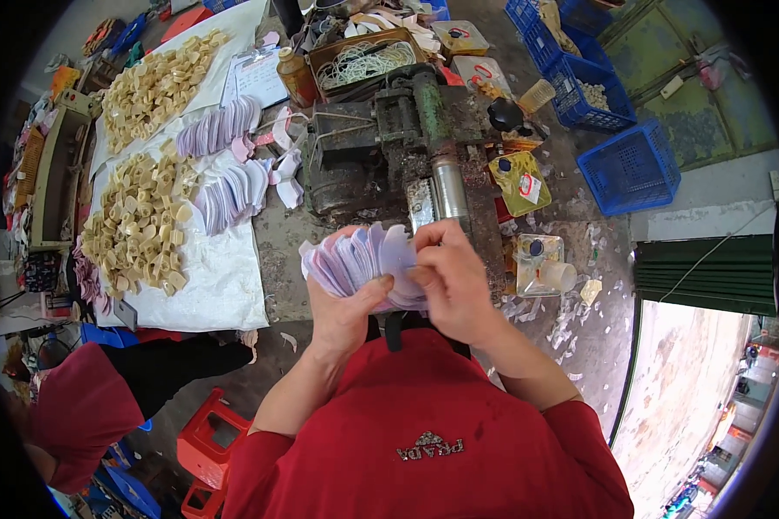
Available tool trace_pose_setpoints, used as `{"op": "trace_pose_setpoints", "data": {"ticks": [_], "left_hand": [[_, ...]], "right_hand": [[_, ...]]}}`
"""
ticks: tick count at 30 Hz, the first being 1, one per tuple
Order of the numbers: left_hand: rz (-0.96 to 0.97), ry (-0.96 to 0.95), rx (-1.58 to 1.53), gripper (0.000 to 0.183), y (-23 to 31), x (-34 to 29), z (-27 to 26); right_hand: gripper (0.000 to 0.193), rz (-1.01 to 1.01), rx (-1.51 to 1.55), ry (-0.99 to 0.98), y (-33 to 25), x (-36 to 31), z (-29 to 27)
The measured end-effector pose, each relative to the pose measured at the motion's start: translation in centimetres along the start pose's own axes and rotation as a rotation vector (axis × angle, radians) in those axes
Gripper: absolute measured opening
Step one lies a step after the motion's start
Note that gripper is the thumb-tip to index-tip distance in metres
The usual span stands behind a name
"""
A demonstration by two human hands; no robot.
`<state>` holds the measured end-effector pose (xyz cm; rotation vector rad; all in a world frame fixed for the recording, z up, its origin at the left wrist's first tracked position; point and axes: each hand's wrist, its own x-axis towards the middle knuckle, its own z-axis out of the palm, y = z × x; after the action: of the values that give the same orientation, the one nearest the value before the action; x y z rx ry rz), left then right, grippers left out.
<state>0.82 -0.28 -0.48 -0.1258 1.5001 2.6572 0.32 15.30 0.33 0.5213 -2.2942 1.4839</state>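
Note:
In front of my chest, my left hand point(342, 320) is closed around a fanned stack of thin, pale lilac-white cut pieces point(350, 262), its thumb pressed across the front. My right hand point(454, 281) has its fingers pinched at the right end of the stack, on the edge of the outermost piece point(395, 253). Just beyond both hands stands a dark, greasy machine point(346, 160) with a shiny metal roller point(450, 192). Two more rows of similar pieces, a farther one point(221, 126) and a nearer one point(232, 197), lie to the left of the machine.
Tan curved pieces point(134, 229) are heaped on a white sheet point(229, 290) at left. Behind the machine sits a tray of string point(368, 65). Plastic jugs point(524, 192) and a blue crate point(636, 173) stand at right. A co-worker point(86, 406) is at left, near a red stool point(201, 450).

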Motion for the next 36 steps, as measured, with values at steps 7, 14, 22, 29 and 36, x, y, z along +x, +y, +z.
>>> {"op": "trace_pose_setpoints", "data": {"ticks": [7,14,22,29,36], "left_hand": [[-0.165,-0.025,0.516,0.048,-0.3,2.2,-3.0],[-0.005,-0.632,1.031,0.058,-1.4,3.1,0.1],[0.033,-0.354,0.898,0.045,-0.5,2.5,-4.8],[-0.261,-0.181,0.792,0.05,1.8,1.9,-9.3],[-0.106,-0.663,0.792,0.057,-3.2,2.1,-3.8]], "right_hand": [[0.002,0.388,-0.303,-0.263,5.3,2.5,-11.5],[0.007,0.355,-0.463,-0.423,6.7,0.5,-7.6],[0.024,0.455,-0.27,-0.025,8.4,-1.3,-7.7],[0.022,0.614,-0.119,0.09,9.3,-2.8,-7.7],[0.021,0.584,-0.097,0.101,8.5,-2.2,-6.7]]}}
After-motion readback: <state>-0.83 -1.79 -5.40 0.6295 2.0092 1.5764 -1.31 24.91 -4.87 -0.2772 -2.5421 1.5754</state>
